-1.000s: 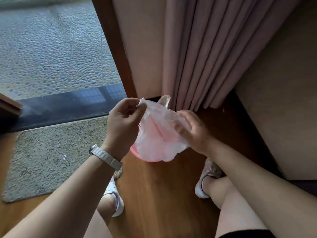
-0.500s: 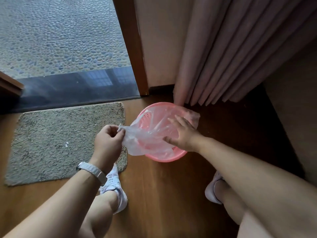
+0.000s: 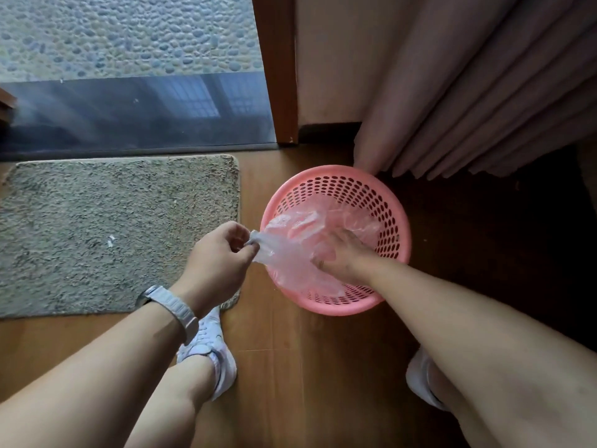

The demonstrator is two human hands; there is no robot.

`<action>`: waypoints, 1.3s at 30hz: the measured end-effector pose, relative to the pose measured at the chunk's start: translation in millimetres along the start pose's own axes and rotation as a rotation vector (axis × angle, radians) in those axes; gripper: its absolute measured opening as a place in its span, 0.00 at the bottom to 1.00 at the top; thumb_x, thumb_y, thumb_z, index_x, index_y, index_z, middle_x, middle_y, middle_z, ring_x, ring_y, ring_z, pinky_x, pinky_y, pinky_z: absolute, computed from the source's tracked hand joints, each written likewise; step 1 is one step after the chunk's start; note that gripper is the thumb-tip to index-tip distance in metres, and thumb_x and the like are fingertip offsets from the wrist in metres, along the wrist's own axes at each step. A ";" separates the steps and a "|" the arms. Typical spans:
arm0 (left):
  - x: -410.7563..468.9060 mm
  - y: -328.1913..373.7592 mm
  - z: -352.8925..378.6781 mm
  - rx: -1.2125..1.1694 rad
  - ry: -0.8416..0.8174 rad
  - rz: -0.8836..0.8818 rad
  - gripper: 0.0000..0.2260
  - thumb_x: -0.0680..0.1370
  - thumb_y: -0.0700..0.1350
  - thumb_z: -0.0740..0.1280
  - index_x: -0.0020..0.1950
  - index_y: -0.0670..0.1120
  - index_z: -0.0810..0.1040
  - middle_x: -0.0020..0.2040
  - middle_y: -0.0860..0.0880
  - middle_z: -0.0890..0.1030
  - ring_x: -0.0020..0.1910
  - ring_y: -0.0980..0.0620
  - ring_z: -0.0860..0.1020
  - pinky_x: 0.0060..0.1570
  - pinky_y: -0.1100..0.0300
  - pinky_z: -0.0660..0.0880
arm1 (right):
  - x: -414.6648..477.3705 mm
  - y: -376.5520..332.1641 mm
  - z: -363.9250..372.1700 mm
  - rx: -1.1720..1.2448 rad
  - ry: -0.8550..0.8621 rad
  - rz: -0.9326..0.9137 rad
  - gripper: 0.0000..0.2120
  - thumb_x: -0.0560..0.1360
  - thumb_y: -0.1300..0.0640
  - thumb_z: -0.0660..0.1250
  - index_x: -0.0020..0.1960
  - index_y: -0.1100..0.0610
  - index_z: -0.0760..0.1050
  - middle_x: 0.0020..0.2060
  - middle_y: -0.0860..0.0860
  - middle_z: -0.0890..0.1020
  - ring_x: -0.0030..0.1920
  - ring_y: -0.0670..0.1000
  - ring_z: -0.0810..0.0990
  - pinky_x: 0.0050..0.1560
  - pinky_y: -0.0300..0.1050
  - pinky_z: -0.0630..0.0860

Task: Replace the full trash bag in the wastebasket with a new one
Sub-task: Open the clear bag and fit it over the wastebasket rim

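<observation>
The new bag (image 3: pixel 290 253) sits half inside the pink wastebasket (image 3: pixel 399 221). The left hand (image 3: pixel 219 257) pinches its edge tight by the rim. The right hand (image 3: pixel 342 258) is down in the bag; I cannot tell how its fingers lie. Best to push the bag to the bottom, then fold its edge over the rim.

Left hand (image 3: pixel 223 255) pinches — right (image 3: pixel 340 258) perhaps flat.

The left hand (image 3: pixel 223 253) pinches the clear bag (image 3: pixel 290 265) beside the pink wastebasket's (image 3: pixel 339 308) rim while the right hand (image 3: pixel 342 257) presses down inside the bag.
</observation>
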State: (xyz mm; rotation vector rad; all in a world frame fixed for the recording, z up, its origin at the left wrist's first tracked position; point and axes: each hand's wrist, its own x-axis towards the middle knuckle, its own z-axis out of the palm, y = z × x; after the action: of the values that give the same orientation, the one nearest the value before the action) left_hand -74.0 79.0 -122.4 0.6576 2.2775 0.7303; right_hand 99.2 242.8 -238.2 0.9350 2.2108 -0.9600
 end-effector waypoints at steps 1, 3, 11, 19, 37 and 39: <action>1.3 -1.3 2.7 0.050 -0.023 -0.008 0.04 0.75 0.48 0.70 0.41 0.50 0.77 0.37 0.52 0.80 0.36 0.53 0.76 0.38 0.58 0.69 | 5.4 0.8 2.3 0.019 -0.014 0.016 0.36 0.73 0.34 0.60 0.76 0.44 0.51 0.77 0.49 0.55 0.76 0.55 0.56 0.73 0.61 0.57; 4.1 0.4 7.0 0.107 -0.047 -0.014 0.05 0.74 0.48 0.70 0.41 0.52 0.76 0.39 0.54 0.81 0.39 0.54 0.78 0.40 0.59 0.71 | 14.5 -0.9 3.7 0.080 -0.041 0.040 0.33 0.73 0.38 0.62 0.74 0.45 0.54 0.71 0.51 0.66 0.68 0.55 0.69 0.67 0.59 0.69; 9.3 35.7 19.1 0.148 -0.072 0.054 0.01 0.76 0.47 0.67 0.46 0.54 0.77 0.44 0.54 0.81 0.44 0.52 0.79 0.42 0.60 0.72 | 3.2 -14.2 -22.4 0.037 -0.015 -0.002 0.23 0.76 0.46 0.61 0.70 0.46 0.65 0.66 0.51 0.73 0.56 0.54 0.76 0.56 0.52 0.73; -3.6 59.4 13.9 0.036 -0.127 0.147 0.03 0.77 0.46 0.67 0.48 0.53 0.79 0.48 0.51 0.82 0.43 0.52 0.80 0.45 0.53 0.80 | -88.1 -29.9 -71.0 -0.030 0.129 -0.183 0.23 0.77 0.50 0.64 0.70 0.51 0.67 0.65 0.48 0.73 0.61 0.50 0.73 0.60 0.47 0.72; -20.9 52.1 -5.6 0.328 -0.306 0.404 0.18 0.75 0.36 0.61 0.62 0.51 0.78 0.48 0.50 0.81 0.50 0.48 0.80 0.53 0.51 0.77 | -122.2 -48.2 -79.6 0.099 0.289 -0.160 0.08 0.76 0.58 0.60 0.39 0.49 0.68 0.36 0.45 0.74 0.37 0.49 0.74 0.34 0.43 0.65; -15.3 39.2 -11.3 0.428 -0.260 0.415 0.18 0.74 0.34 0.61 0.57 0.51 0.80 0.50 0.48 0.80 0.49 0.47 0.80 0.53 0.51 0.77 | -127.0 -27.8 -83.1 0.008 0.283 -0.093 0.09 0.75 0.58 0.61 0.37 0.50 0.67 0.35 0.46 0.74 0.36 0.51 0.75 0.32 0.43 0.65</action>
State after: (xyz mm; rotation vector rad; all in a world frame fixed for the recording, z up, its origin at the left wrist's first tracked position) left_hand -61.8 94.2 -83.4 1.3705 2.0843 0.3047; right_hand 138.1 245.7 -88.9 1.0333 2.5070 -0.9259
